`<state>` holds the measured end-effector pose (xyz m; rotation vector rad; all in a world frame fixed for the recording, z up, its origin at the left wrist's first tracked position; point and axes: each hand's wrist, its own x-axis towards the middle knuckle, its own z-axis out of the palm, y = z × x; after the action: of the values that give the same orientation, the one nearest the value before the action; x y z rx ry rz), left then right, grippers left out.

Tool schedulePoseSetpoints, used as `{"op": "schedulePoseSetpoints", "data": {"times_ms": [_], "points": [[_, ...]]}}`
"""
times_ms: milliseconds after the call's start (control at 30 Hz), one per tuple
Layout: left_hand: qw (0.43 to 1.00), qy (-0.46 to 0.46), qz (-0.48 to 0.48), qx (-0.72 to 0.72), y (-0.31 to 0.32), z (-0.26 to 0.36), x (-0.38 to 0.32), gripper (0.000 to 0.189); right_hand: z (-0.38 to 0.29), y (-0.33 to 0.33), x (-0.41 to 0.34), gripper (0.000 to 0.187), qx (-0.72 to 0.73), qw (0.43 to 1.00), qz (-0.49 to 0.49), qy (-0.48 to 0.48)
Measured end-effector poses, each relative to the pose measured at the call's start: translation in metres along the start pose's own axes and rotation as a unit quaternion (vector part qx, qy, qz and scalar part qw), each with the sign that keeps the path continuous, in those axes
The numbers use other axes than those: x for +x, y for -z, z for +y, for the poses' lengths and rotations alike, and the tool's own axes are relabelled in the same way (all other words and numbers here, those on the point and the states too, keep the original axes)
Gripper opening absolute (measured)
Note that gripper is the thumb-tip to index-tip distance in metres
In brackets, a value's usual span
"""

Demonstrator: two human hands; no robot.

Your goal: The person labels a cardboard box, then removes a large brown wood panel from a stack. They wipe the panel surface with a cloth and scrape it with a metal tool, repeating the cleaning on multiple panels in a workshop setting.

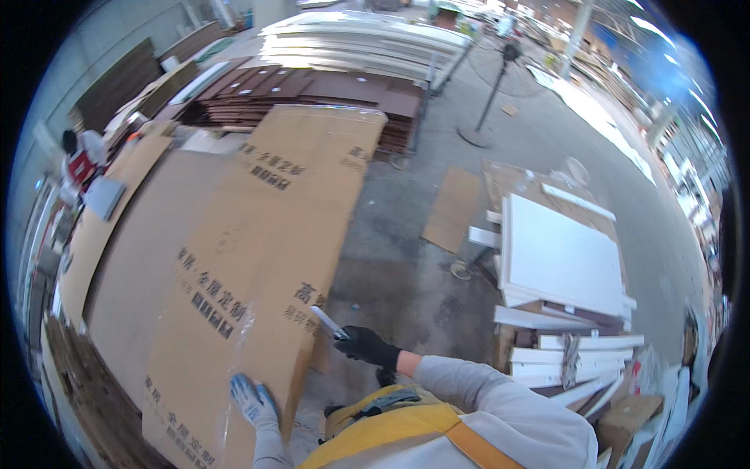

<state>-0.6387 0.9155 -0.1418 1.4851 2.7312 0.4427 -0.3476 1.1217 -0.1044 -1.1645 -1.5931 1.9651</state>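
A long, flat cardboard carton (281, 228) with dark printed writing and clear tape lies before me. My left hand (254, 400), in a white and blue work glove, rests on its top near the right edge, fingers slightly apart. Beyond that edge, my right hand (364, 345) wears a black glove. Its fingers are closed around a slim pale tool (326, 319) that looks like a utility knife. The tool points up and left over the carton's right edge; whether it touches the cardboard, I cannot tell.
Stacked brown panels (363, 91) stand beyond the carton. A pedestal fan (489, 99) stands farther right on the floor. White boards (562, 252) and strips are piled to my right. At the far left, a person (85, 161) stands behind a sheet (111, 234).
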Motion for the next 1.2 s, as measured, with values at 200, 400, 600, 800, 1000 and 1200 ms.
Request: {"op": "schedulePoseSetpoints", "data": {"times_ms": [200,400,600,800,1000,1200], "points": [[0.999,-0.02,0.004,0.04,-0.004,-0.009,0.0,0.058,-0.021,0.027,0.001,0.023,0.014,1.0,0.004,0.016],[0.998,0.006,-0.041,0.057,-0.002,-0.005,0.005,0.061,-0.043,0.062,0.035,0.03,0.06,0.997,0.056,-0.013],[0.996,-0.025,-0.068,-0.041,-0.017,0.054,0.094,0.066,-0.075,0.099,0.094,0.029,0.045,0.995,0.085,0.001],[0.987,-0.125,-0.076,-0.074,-0.074,0.166,0.238,0.067,-0.097,0.138,0.147,0.027,0.048,0.99,0.123,0.053],[0.962,-0.252,-0.073,-0.07,-0.13,0.278,0.337,0.067,-0.095,0.209,0.169,0.03,0.144,0.978,0.144,0.048],[0.957,-0.273,-0.059,-0.079,-0.173,0.399,0.408,0.069,-0.125,0.328,0.2,0.032,0.093,0.982,0.165,0.027]]}}
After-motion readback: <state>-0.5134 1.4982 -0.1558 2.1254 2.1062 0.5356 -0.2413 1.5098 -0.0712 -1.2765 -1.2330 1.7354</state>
